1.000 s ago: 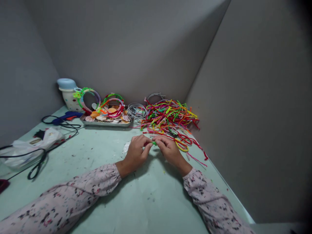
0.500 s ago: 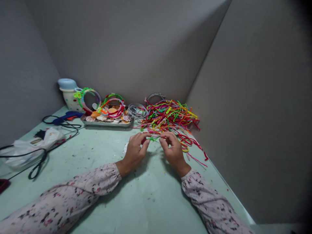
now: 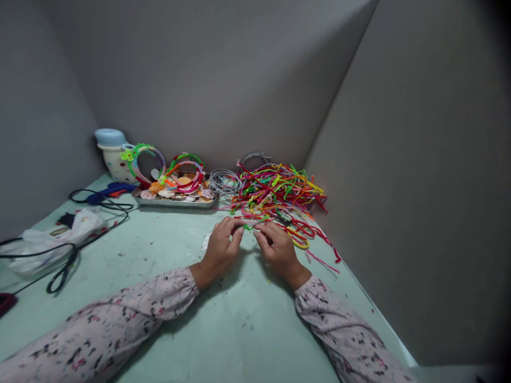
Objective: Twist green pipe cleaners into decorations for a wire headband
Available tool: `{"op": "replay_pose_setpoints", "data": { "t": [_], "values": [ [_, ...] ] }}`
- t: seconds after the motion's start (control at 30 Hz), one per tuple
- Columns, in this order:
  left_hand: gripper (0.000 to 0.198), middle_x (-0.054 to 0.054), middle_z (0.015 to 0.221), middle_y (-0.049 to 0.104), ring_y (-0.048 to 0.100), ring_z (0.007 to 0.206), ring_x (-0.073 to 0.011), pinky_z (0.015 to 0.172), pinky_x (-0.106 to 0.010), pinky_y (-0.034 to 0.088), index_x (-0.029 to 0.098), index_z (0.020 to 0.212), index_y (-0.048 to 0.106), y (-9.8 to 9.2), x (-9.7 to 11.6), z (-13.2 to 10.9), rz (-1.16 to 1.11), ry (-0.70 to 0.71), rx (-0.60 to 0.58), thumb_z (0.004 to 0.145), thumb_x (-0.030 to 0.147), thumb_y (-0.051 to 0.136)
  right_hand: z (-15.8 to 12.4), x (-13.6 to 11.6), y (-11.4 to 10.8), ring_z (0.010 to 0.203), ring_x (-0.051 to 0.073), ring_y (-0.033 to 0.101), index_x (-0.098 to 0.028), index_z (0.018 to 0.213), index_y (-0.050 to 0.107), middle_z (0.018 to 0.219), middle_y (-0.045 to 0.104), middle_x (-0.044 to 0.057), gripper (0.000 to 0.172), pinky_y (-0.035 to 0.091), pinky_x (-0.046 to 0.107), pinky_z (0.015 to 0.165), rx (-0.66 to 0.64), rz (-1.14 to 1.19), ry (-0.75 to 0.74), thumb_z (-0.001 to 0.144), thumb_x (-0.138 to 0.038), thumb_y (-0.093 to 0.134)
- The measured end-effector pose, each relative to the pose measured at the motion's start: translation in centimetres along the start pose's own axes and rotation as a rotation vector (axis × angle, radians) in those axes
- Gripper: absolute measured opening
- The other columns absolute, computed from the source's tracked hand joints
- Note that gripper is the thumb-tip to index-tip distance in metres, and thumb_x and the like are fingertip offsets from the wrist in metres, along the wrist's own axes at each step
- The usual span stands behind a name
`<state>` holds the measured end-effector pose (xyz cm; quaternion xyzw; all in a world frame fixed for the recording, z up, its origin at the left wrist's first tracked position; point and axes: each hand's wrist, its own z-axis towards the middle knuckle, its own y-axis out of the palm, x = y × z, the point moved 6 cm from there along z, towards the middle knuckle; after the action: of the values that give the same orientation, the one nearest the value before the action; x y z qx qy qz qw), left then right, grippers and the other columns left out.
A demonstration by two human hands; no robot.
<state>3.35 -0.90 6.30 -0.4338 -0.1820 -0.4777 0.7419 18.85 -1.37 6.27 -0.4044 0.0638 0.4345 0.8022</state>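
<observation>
My left hand (image 3: pixel 221 247) and my right hand (image 3: pixel 278 246) meet over the pale green table (image 3: pixel 223 324), fingers pinched together on a short green pipe cleaner piece (image 3: pixel 248 227) held between them. Both wrists rest low near the tabletop. Just behind my fingers lies a big tangled heap of coloured pipe cleaners (image 3: pixel 279 198), with red and yellow loops reaching to the right of my right hand. A small whitish scrap (image 3: pixel 206 242) shows on the table beside my left hand.
A metal tray (image 3: pixel 175 202) with shells and wrapped hoops sits at the back, grey wire rings (image 3: pixel 224 181) beside it. A white jar with blue lid (image 3: pixel 110 151), a blue glue gun (image 3: pixel 107 190), black cords, scissors (image 3: pixel 62 271) and a plastic bag (image 3: pixel 48 239) lie left. Grey walls close in.
Both hands have shifted slightly away from me toward the pile. They spread the green piece apart half a second ago and have drawn back together now.
</observation>
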Motion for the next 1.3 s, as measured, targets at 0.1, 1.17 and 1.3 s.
{"op": "replay_pose_setpoints", "data": {
  "t": [0.1,1.17,1.3],
  "values": [
    [0.017,-0.004,0.089,0.059,0.055,0.087,-0.0188,0.082,-0.033,0.043,0.018,0.098,0.060,0.0,0.2,0.0,0.008,0.000,-0.004,0.094,0.026,0.046,0.0,0.1,0.3,0.073,0.017,0.058,-0.019,0.102,0.067,0.084,0.065,0.006,0.019,0.045,0.029,0.068,-0.037,-0.041,0.008,0.093,-0.029,0.053],
    [0.015,-0.003,0.088,0.060,0.053,0.086,-0.0180,0.082,-0.033,0.038,0.019,0.088,0.057,0.5,0.1,0.0,0.016,-0.008,-0.080,0.093,0.024,0.044,0.5,0.4,-0.5,0.087,0.017,0.061,-0.023,0.093,0.067,0.094,0.063,0.005,0.008,0.051,0.028,0.066,0.056,0.176,0.039,0.089,-0.024,0.060],
    [0.020,-0.002,0.085,0.059,0.054,0.084,-0.0177,0.081,-0.033,0.038,0.019,0.084,0.057,0.5,0.2,0.1,0.031,-0.030,-0.084,0.094,0.027,0.042,0.5,0.3,-0.6,0.084,0.017,0.061,-0.022,0.092,0.066,0.093,0.063,0.005,0.008,0.051,0.028,0.065,0.053,0.170,0.036,0.089,-0.025,0.060]
  ]
}}
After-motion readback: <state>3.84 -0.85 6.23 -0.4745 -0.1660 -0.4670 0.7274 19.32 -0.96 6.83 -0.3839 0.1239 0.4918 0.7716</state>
